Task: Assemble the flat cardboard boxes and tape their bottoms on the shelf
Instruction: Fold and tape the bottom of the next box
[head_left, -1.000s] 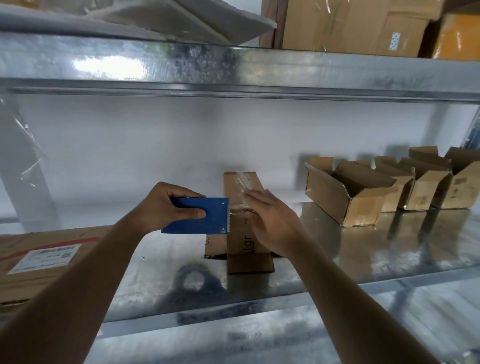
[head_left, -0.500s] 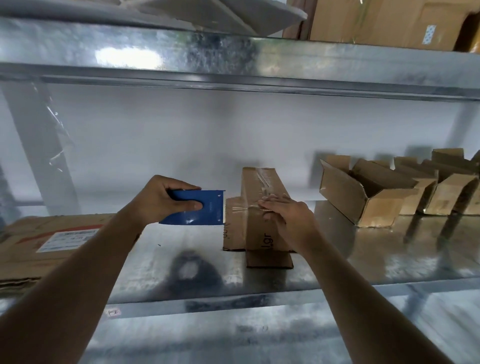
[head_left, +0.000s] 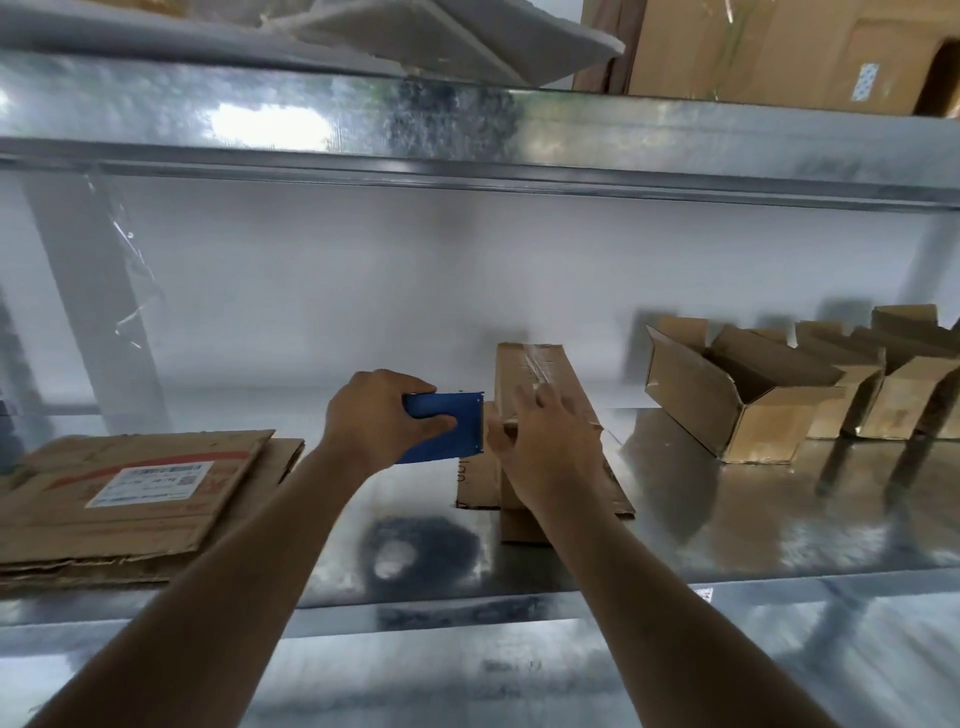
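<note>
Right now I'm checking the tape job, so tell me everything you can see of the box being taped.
The box being taped is small, narrow, brown corrugated cardboard, standing bottom-up on the metal shelf with its flaps splayed flat beneath. Clear glossy tape runs along its top. The right hand rests on its near end; the left hand holds a blue tape cutter at its left side. Printing shows on one flap.

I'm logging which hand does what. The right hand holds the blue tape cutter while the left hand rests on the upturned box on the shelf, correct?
Not quite: the hands are swapped. The head view shows the left hand gripping the blue tape cutter, while the right hand rests on the upturned box on the shelf.
</note>
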